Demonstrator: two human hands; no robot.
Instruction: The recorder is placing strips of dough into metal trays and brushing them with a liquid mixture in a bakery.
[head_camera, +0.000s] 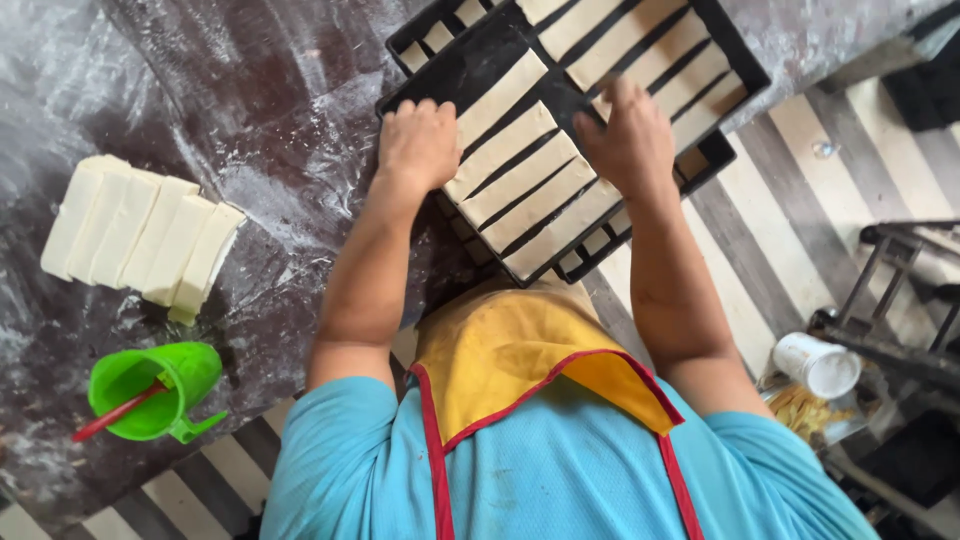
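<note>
Flanking work: dough blocks (140, 238), green cup (152, 390) far left on table (250, 90).

I see a black baking tray (470, 60) stacked on other black trays at the table's far edge, sitting askew, one corner overhanging the edge. On the tray: pale dough strips (520, 180), long flat rectangles, laid side by side in parallel rows with narrow dark gaps between. Near row holds about five strips; a second row sits beyond it toward the tray's far rim. The strips lie flat, none overlapping that I can tell.
</note>
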